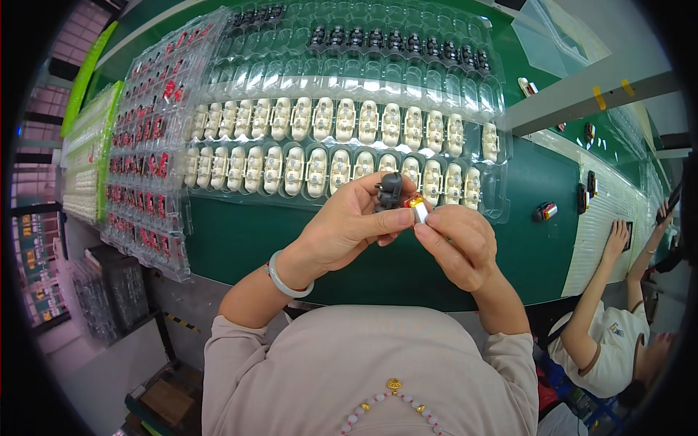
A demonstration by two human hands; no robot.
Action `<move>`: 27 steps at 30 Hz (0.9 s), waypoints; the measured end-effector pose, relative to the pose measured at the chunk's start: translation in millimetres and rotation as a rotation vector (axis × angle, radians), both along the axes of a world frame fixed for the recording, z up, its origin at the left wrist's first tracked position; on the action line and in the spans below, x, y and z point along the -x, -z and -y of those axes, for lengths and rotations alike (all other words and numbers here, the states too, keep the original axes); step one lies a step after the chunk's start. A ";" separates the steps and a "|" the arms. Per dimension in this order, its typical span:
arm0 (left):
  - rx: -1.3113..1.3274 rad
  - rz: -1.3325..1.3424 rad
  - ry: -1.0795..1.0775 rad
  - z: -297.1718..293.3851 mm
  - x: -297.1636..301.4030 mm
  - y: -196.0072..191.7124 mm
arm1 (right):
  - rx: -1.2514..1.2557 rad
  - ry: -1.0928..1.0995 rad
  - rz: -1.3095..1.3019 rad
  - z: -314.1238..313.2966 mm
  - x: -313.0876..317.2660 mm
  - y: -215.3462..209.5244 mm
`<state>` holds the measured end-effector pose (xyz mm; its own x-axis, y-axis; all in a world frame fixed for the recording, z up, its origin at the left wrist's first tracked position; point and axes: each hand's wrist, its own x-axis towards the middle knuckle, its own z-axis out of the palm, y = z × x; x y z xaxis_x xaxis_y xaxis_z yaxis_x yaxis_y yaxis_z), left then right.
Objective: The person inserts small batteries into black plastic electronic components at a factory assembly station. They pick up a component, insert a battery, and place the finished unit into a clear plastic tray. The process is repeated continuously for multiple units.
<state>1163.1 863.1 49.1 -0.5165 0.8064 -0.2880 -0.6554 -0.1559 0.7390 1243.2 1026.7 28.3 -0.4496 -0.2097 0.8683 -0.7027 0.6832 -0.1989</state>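
Held up over the near edge of the green table, my left hand (342,225) grips a small black plastic housing (390,190) between thumb and fingers. My right hand (464,243) pinches a small silver battery (419,211) with yellow tape and a bit of red at its top end. The battery is beside the housing, just right of my left thumb. Whether the two parts are joined by wires, I cannot tell. Behind my hands, a clear tray holds two rows of cream oval housings (339,171), the nearest of them partly hidden by my fingers.
Farther back is a clear tray with black housings (395,39). Trays of red-and-black parts (149,129) stand at the left. On the right, a grey metal bar (582,102) crosses the table. A black part with a battery (545,212) lies near a co-worker's hand (616,238).
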 end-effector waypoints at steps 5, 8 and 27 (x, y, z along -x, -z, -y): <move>-0.061 -0.395 -0.209 -0.6 -1.8 4.6 | 0.509 0.016 0.394 6.3 -8.6 2.5; -0.082 -1.075 -0.421 -2.5 -2.7 15.8 | 1.206 -0.343 0.831 11.4 -10.5 -3.4; 0.254 -0.809 -0.355 -7.0 -24.8 11.2 | 1.176 -0.294 0.739 8.5 -10.9 1.8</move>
<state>1187.9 870.1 37.9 -0.8431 0.5236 0.1224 0.1314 -0.0200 0.9911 1254.1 1018.2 26.5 -0.9370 0.2950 0.1872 -0.2734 -0.2855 -0.9185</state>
